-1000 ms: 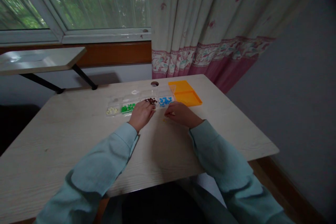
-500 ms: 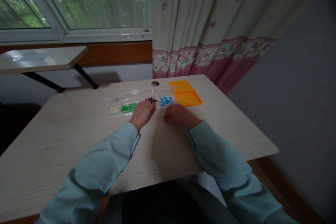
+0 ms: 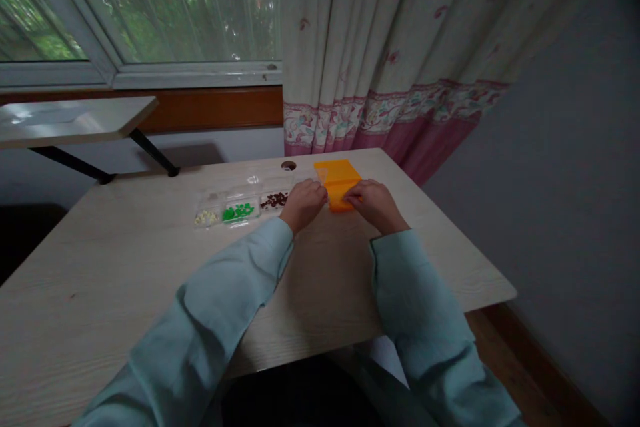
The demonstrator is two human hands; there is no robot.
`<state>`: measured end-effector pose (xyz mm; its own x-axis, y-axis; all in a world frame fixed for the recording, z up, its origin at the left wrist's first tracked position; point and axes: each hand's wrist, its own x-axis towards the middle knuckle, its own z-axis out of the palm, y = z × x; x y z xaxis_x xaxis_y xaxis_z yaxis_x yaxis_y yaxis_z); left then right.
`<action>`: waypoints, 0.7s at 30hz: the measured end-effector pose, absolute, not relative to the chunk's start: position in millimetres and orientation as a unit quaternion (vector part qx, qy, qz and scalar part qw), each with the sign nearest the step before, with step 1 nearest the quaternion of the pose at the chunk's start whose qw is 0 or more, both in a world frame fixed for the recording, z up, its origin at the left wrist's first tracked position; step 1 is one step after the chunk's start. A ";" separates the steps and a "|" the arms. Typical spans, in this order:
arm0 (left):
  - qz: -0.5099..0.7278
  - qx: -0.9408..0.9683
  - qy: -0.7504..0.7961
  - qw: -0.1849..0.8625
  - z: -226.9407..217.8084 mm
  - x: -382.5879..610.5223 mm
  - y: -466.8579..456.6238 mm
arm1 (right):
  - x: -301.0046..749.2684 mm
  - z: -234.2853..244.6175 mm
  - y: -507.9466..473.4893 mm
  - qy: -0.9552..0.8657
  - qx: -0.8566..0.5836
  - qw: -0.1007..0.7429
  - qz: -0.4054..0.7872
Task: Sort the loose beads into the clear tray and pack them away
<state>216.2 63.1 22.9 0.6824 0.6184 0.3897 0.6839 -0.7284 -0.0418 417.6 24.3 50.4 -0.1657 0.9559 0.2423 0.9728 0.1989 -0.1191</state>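
A clear compartment box [image 3: 250,203] lies on the wooden table [image 3: 150,260], holding cream beads [image 3: 205,217], green beads [image 3: 238,211] and brown beads [image 3: 275,200]. An orange tray [image 3: 339,178] sits at its right end. My left hand [image 3: 303,203] rests with curled fingers at the tray's left edge, covering the box's right compartment. My right hand [image 3: 375,203] is closed against the tray's front right edge. Whether either hand grips the tray is unclear.
A round cable hole [image 3: 288,165] is in the table behind the box. A second small table [image 3: 70,121] stands at the left under the window. A curtain [image 3: 385,60] hangs behind, and a grey wall is on the right.
Both hands moved right and away from me, from the table in front of the box to the orange tray. The left hand now covers the blue-bead compartment. The view shifted slightly.
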 end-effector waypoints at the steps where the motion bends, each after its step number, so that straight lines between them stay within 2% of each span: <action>1: -0.181 -0.914 -0.351 0.089 23.3 227.0 67.3 | 422.5 47.9 26.2 -0.752 -0.645 0.129 -0.035; 8: -0.169 -0.919 -0.345 0.085 26.1 245.0 69.4 | 425.1 44.2 28.2 -0.741 -0.659 0.126 -0.021; 14: -0.147 -0.920 -0.354 0.082 26.6 190.3 30.8 | 397.5 53.1 13.9 -0.822 -0.542 0.165 0.052; 21: -0.158 -0.903 -0.398 0.029 8.5 127.8 -7.4 | 341.9 41.7 -5.4 -0.899 -0.426 0.035 0.097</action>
